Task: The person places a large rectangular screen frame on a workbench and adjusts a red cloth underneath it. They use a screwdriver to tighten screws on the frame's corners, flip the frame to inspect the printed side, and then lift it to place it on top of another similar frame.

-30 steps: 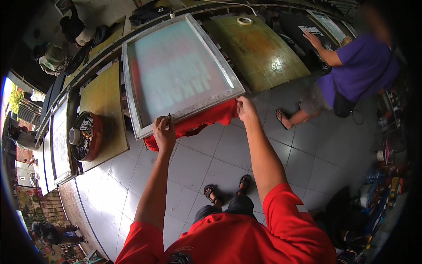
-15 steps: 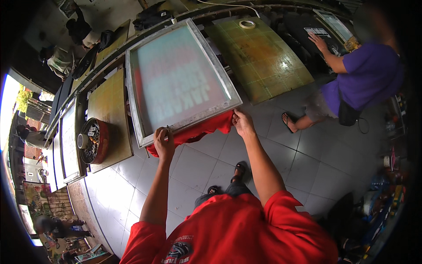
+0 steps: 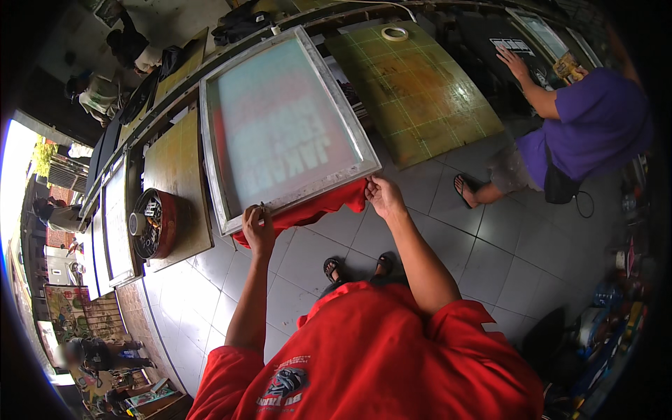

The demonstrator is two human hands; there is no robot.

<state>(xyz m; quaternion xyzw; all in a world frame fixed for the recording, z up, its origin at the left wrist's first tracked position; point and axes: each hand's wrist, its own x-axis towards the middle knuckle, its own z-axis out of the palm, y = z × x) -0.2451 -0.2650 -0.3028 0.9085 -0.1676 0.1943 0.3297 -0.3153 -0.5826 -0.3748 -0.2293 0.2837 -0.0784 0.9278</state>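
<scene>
A silk-screen frame [image 3: 292, 198] with a pale metal rim and a translucent mesh with blurred lettering lies ahead of me. Red cloth [image 3: 318, 204] hangs out from beneath its near edge. My left hand [image 3: 258, 233] is closed at the near rim, toward the left corner, its fingertips against the metal. Close under the near right corner, my right hand [image 3: 385, 199] pinches the right end of the red cloth. Whether its fingertips also touch the rim, I cannot tell.
A stained board [image 3: 413, 98] carries a tape roll [image 3: 395, 33]. Left, a round red container [image 3: 166, 227] with mixed small items sits on another board [image 3: 171, 157]. A co-worker in purple [image 3: 595, 133] stands at right, one hand on a black board. Grey tiles [image 3: 455, 241] cover the floor.
My left foot has come forward beside the right. Both hands keep nearly the same places at the frame's near edge. The co-worker appears slightly farther right and leans lower.
</scene>
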